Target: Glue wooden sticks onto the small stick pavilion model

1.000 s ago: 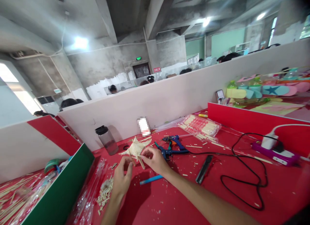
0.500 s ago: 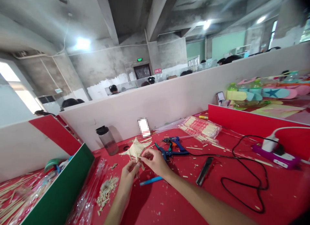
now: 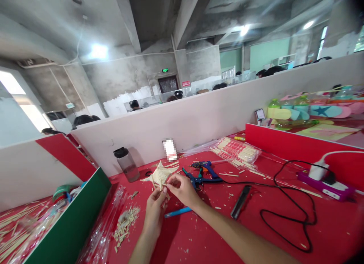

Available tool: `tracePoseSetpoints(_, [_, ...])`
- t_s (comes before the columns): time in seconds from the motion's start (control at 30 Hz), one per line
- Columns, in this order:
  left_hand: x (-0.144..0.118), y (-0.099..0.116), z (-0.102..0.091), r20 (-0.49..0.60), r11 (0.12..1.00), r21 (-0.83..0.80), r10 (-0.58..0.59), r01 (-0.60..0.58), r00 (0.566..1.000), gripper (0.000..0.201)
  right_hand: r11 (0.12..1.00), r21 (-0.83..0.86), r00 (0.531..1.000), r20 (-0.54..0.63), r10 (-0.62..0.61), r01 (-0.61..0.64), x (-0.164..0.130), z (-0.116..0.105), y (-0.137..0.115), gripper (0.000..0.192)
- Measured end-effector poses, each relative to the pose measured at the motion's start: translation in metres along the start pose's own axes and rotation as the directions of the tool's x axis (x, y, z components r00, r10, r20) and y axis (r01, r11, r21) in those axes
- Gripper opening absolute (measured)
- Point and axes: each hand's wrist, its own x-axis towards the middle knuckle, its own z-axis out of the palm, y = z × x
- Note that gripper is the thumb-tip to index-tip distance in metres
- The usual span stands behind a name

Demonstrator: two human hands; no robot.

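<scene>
A pale model made of thin wooden sticks [image 3: 160, 173], with pointed corners, stands in front of me on the red table. My left hand [image 3: 155, 205] is closed at its near edge, thumb and fingers pinched on the model's lower front. From the right, my right hand [image 3: 183, 190] pinches a short wooden stick [image 3: 164, 185] against the same edge; the fingers partly hide it. A blue pen [image 3: 178, 212] lies below my right wrist. Just beyond that hand are a blue glue gun [image 3: 209, 169] and a dark blue-handled cutter [image 3: 195, 180].
Wood scraps [image 3: 125, 226] are piled at left beside clear plastic wrap [image 3: 104, 226]. A water bottle [image 3: 127, 165] and phone [image 3: 170, 149] stand by the partition [image 3: 199, 121]. Bundled sticks [image 3: 236, 150], a utility knife [image 3: 240, 201], a black cable [image 3: 284, 214] and a purple power strip [image 3: 327, 186] are at right.
My left hand has shifted slightly right and turned, its fingers closer together at the model's front edge. The right hand keeps nearly the same pinch. The whole view has moved slightly.
</scene>
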Motion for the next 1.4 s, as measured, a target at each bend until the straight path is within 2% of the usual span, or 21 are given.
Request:
tracePoseSetpoints(0.27, [-0.001, -0.001, 0.003, 0.000, 0.996, -0.078, -0.045, 0.044, 0.999, 0.049, 1.000, -0.022, 1.000, -0.010, 0.011, -0.011, -0.001, -0.001, -0.003, 0.003])
tracePoseSetpoints(0.5, [-0.004, -0.001, 0.010, -0.060, 0.987, -0.106, -0.124, 0.117, 0.991, 0.039, 1.000, -0.018, 1.000, -0.018, -0.006, 0.005, 0.000, -0.002, 0.000, 0.003])
tracePoseSetpoints(0.63, [-0.007, 0.002, 0.014, -0.072, 0.982, -0.140, -0.136, 0.125, 0.988, 0.036, 1.000, 0.001, 1.000, -0.017, -0.007, 0.007, 0.001, -0.001, 0.003, 0.004])
tracePoseSetpoints(0.87, [-0.008, 0.001, 0.016, -0.003, 0.981, -0.146, -0.128, 0.126, 0.992, 0.039, 1.000, 0.022, 1.000, 0.002, -0.015, 0.015, 0.001, -0.001, 0.004, 0.003])
tracePoseSetpoints(1.1, [-0.003, -0.002, 0.015, -0.029, 0.980, -0.170, -0.115, 0.109, 0.993, 0.042, 1.000, -0.009, 1.000, 0.004, -0.006, 0.006, 0.001, -0.002, -0.001, 0.003])
tracePoseSetpoints(1.23, [-0.004, 0.001, 0.016, -0.042, 0.976, -0.200, -0.100, 0.090, 0.994, 0.043, 0.993, -0.110, 0.999, -0.022, -0.047, 0.044, 0.010, -0.022, -0.001, 0.008])
tracePoseSetpoints(1.33, [-0.007, 0.005, 0.019, -0.049, 0.977, -0.202, -0.085, 0.073, 0.995, 0.044, 0.955, -0.293, 0.996, -0.063, -0.067, 0.045, 0.021, -0.059, 0.007, 0.010])
tracePoseSetpoints(1.4, [-0.009, 0.006, 0.020, -0.041, 0.980, -0.191, -0.063, 0.054, 0.997, 0.043, 0.882, -0.471, 0.995, -0.103, -0.020, -0.031, 0.028, -0.091, 0.015, 0.012])
